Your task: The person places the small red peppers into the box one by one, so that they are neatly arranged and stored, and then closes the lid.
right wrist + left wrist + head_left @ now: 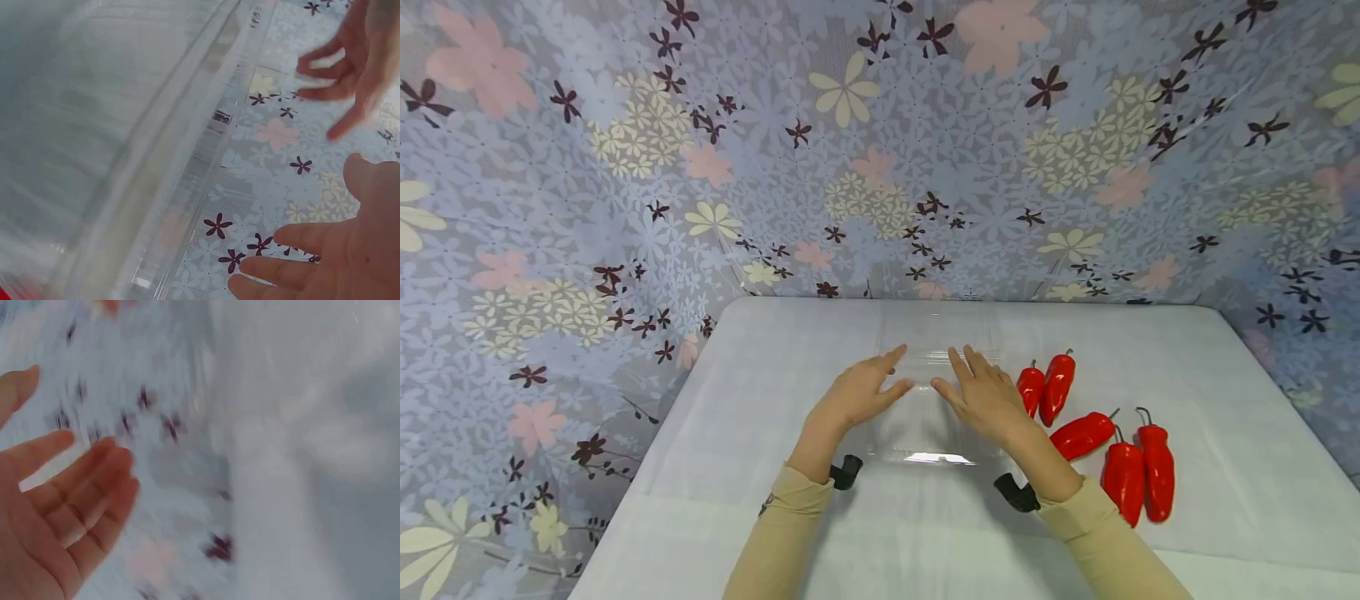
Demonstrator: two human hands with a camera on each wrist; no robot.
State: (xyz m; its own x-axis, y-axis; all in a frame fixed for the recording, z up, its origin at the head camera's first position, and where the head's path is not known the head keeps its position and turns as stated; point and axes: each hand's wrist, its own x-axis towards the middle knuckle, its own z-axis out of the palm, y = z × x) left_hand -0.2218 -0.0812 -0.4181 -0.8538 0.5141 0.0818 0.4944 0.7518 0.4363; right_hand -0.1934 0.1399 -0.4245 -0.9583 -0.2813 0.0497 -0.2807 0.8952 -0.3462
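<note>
A clear plastic container stands on the white table, with what looks like its see-through lid raised or laid back at the far side. Above it, my left hand hovers over the left part, fingers extended and holding nothing. Over the right part is my right hand, its fingers straight and spread, also without anything in it. In the right wrist view the container's clear edge runs beside both hands. The left wrist view is blurred, but the left palm and loose fingers show.
Several glossy red peppers lie right of the container: two near its far right side, one by the right forearm, and two farther right. A flowered cloth hangs behind the table.
</note>
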